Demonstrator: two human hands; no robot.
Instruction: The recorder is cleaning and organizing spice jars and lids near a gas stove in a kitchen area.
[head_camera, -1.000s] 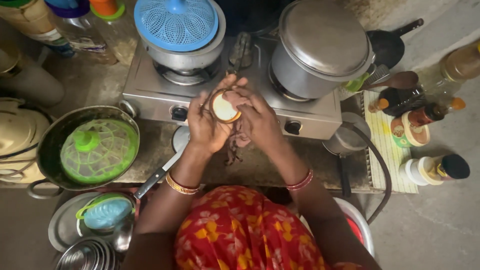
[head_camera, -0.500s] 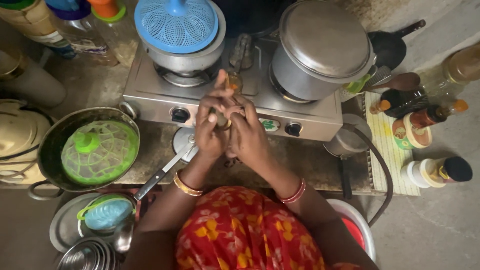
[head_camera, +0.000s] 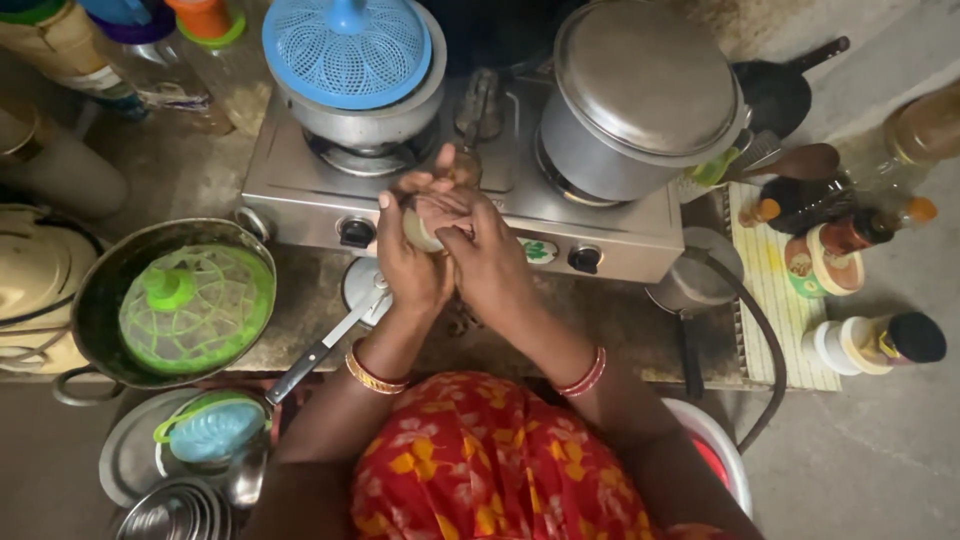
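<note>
Hands together over the steel two-burner stove — left hand and right hand both curled around a small pale round lump, fingers closed on it.

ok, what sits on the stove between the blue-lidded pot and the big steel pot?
Head view: a small dark metal tool lies on the stove top between the blue-lidded pot and the big steel pot; its kind is unclear. Both hands cup a pale round thing in front.
</note>
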